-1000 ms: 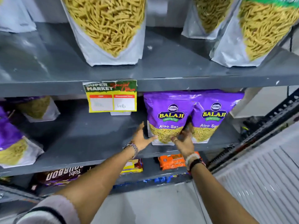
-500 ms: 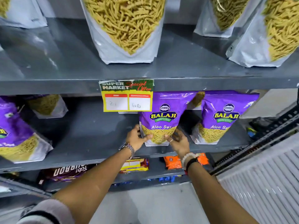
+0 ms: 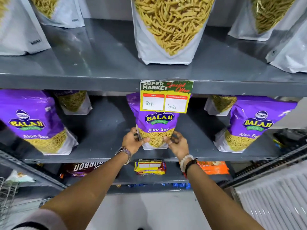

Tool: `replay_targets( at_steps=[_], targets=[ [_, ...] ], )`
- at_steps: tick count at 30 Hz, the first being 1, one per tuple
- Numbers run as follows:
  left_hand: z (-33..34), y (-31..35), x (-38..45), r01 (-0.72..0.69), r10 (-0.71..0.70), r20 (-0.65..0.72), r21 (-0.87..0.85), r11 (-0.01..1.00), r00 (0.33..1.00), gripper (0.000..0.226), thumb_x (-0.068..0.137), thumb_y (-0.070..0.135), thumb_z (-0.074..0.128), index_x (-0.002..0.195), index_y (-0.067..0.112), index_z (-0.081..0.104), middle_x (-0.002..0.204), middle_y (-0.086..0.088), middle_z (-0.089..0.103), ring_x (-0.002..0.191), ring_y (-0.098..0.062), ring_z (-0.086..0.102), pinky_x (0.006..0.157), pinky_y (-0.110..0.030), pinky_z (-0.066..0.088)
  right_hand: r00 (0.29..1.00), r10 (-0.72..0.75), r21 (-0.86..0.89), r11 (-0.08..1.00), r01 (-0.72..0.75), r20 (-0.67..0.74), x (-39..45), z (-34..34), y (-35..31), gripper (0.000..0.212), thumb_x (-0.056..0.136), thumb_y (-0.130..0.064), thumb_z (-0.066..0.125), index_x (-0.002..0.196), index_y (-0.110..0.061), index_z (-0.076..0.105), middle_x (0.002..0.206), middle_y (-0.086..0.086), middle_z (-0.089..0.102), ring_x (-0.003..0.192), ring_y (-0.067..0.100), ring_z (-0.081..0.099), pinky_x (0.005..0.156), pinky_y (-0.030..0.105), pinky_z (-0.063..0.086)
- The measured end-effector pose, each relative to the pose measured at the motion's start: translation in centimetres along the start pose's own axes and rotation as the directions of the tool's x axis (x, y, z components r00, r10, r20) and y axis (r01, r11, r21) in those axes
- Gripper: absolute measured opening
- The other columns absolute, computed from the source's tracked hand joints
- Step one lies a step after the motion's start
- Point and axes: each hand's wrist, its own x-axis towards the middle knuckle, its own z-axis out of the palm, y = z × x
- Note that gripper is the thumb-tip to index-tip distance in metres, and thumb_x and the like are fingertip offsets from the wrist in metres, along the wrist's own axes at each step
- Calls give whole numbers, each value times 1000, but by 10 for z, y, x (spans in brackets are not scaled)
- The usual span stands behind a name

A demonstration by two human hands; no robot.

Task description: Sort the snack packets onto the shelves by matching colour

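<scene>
A purple Balaji Aloo Sev packet (image 3: 157, 125) stands upright in the middle of the grey middle shelf (image 3: 103, 138). My left hand (image 3: 132, 141) grips its lower left edge and my right hand (image 3: 177, 143) grips its lower right edge. A second purple packet (image 3: 250, 125) stands on the same shelf to the right, and a third purple packet (image 3: 35, 123) leans on the left. The price tag (image 3: 166, 97) hangs over the held packet's top.
White packets of yellow sev (image 3: 169, 30) line the upper shelf. Two more packets stand at the back of the middle shelf. The lower shelf holds a brown Bourbon pack (image 3: 81, 169), a yellow pack (image 3: 150, 167) and an orange pack (image 3: 214, 167). A wire basket (image 3: 7, 191) is at the far left.
Both hands have slid the purple packet leftward along the middle shelf, away from the right packet, until it stands under the price tag. The view has shifted left too.
</scene>
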Motion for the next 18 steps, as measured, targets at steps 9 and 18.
replay_targets(
  at_steps=[9,18],
  targets=[
    [-6,2,1,6,-7,39,19,1000,999,49,67,18,79,104,12,48,105,-5,63,95,-24,64,88,-39,53,999,29,23,999,-28,-32,-7,8,-5,47,77,-15,73,119,-7,55,122,16,65,106,25,63,95,54,51],
    [-10,12,-25,-183,186,-66,60,981,980,63,72,21,75,126,11,44,118,4,56,112,-14,54,94,-29,45,1000,-13,-30,999,12,-18,-25,-5,-16,58,82,-17,68,132,-3,44,135,15,55,123,28,55,103,40,45]
  ],
)
